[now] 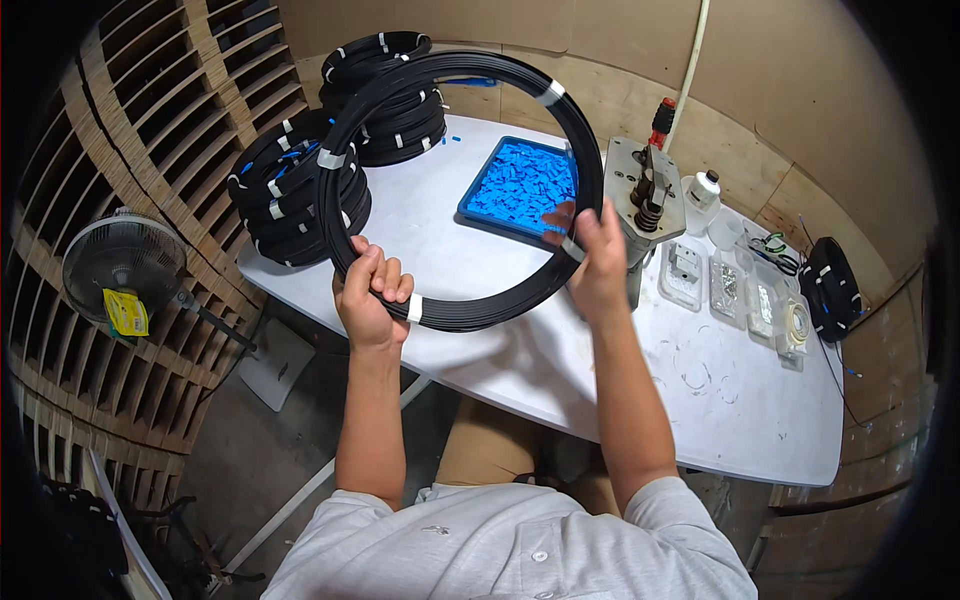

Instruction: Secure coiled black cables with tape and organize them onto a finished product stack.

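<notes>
A large coil of black cable (480, 314), bound with white tape bands, is held up above the table's front part. My left hand (374, 296) is closed around its lower left side, fingers curled over the cable. On the lower right side, my right hand (598, 265) grips the coil beside a tape band. Its fingertips show through the ring, slightly blurred, behind the cable. Through the ring's opening I see a blue tray (468, 219) full of small blue pieces (522, 182). Part of the tray's right side is hidden by the coil and my fingers.
Stacks of black coils (300, 215) stand at the table's left and back left. Right of the tray is a metal bench press (645, 190). Beyond it are a white bottle (704, 188), clear small-parts boxes (727, 290) and scissors (785, 262). A fan (122, 262) stands left.
</notes>
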